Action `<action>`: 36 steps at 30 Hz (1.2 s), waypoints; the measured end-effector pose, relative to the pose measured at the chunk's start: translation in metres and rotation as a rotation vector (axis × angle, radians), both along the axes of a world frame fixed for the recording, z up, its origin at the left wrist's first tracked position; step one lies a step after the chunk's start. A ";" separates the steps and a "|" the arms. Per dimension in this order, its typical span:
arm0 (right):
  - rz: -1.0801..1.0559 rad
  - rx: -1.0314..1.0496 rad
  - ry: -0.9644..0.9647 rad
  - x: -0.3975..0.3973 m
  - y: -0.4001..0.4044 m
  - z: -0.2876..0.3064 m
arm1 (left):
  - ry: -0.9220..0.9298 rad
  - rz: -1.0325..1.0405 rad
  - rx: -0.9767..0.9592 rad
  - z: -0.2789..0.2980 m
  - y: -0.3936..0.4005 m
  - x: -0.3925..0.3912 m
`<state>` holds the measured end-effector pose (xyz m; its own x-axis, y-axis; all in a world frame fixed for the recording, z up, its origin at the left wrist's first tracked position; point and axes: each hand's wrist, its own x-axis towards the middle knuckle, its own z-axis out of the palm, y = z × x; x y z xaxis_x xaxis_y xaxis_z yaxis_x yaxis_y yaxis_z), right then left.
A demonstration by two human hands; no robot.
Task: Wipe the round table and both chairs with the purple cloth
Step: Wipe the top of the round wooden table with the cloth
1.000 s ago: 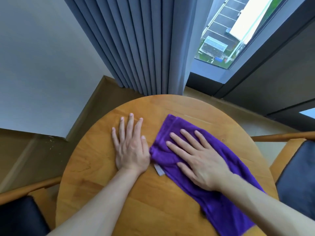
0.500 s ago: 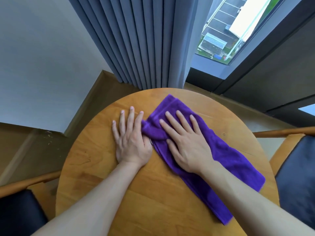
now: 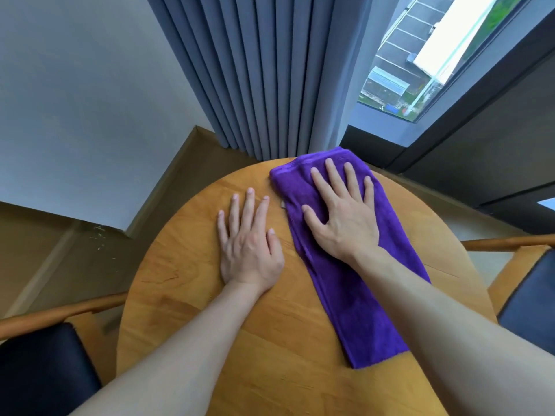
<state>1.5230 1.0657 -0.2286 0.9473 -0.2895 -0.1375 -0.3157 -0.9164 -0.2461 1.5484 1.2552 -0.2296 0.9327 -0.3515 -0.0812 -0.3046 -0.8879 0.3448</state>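
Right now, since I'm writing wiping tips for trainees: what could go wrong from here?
The purple cloth already reaches the round table's far rim under the right hand; another push could slide it off toward the curtain. The left hand lies flat on bare wood and may smudge it.

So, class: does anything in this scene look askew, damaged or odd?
Slightly: the purple cloth overhangs the round table at its far edge, under the right hand. Pale scuffs mark the floor.

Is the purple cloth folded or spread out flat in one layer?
Folded. The purple cloth forms a long narrow strip, with stacked layer edges visible along its left side.
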 end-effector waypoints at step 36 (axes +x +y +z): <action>0.337 -0.035 0.046 0.044 0.109 0.004 | -0.040 0.173 0.082 -0.005 0.110 -0.027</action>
